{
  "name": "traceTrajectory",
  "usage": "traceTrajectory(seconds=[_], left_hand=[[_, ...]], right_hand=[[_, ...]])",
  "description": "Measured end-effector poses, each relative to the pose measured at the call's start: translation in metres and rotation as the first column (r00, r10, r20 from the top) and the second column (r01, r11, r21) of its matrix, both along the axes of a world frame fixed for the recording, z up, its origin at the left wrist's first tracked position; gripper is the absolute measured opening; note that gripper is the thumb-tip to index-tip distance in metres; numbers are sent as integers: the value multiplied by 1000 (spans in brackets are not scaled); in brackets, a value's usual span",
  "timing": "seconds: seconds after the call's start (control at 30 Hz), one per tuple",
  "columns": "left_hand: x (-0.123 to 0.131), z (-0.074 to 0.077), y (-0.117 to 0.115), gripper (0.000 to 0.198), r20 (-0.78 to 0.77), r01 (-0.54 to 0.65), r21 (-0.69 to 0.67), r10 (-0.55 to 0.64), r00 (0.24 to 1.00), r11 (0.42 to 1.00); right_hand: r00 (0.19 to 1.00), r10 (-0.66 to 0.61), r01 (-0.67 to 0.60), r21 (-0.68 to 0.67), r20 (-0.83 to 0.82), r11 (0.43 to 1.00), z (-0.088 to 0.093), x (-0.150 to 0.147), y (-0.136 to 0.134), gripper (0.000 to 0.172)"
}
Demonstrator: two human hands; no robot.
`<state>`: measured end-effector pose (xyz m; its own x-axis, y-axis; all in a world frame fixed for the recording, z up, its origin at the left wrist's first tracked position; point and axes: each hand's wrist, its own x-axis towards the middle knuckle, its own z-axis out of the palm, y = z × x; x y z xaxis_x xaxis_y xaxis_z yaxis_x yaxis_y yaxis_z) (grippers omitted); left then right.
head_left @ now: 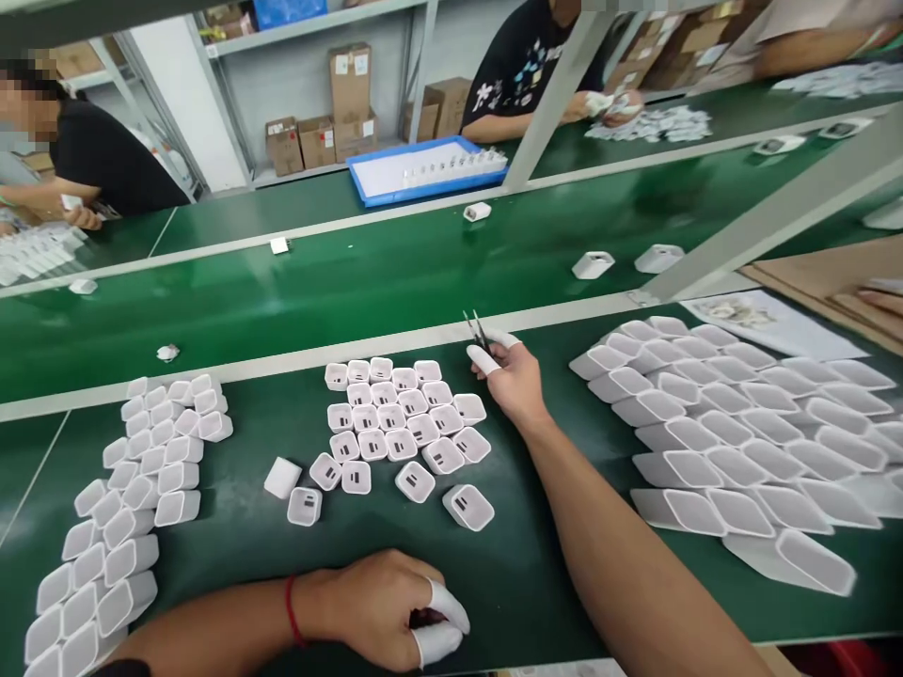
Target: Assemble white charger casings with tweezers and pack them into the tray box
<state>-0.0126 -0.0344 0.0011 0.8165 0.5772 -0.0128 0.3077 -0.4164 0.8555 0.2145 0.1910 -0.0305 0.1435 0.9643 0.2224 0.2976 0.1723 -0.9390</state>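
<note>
My right hand (512, 376), with white finger cots on its fingertips, grips a pair of tweezers (477, 329) whose two tips point away from me. It is at the far right corner of a group of small white square housings (389, 418), several of them showing dark slots inside. Close to the table's near edge, my left hand (385, 602) has its cot-covered thumb and forefinger pressed together; whatever they may hold is hidden. Between this hand and the group stands a loose housing (468, 508), and one white piece (282, 478) lies to the left.
Rows of white housings (113, 527) stand at left; taller white sleeves (734, 451) crowd the right. Beyond a pale rail, a green conveyor (395, 273) carries scattered white pieces. A slanted post (768, 207) rises at right. Co-workers sit across, near a blue tray (367, 199).
</note>
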Motion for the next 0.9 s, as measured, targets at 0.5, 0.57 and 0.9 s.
traceTrajectory(seconds=[0.5, 0.57, 0.9], left_hand=[[2, 8, 1, 21, -24, -28, 6, 28, 999, 1000], [1, 10, 1, 21, -27, -21, 13, 21, 999, 1000], [-9, 48, 7, 27, 3, 209, 43, -209, 978, 977]], right_hand=[[996, -56, 57, 8, -68, 998, -4, -2, 2, 49], [997, -41, 40, -6, -61, 999, -3, -2, 2, 48], [963, -57, 60, 3, -264, 998, -2, -3, 4, 43]])
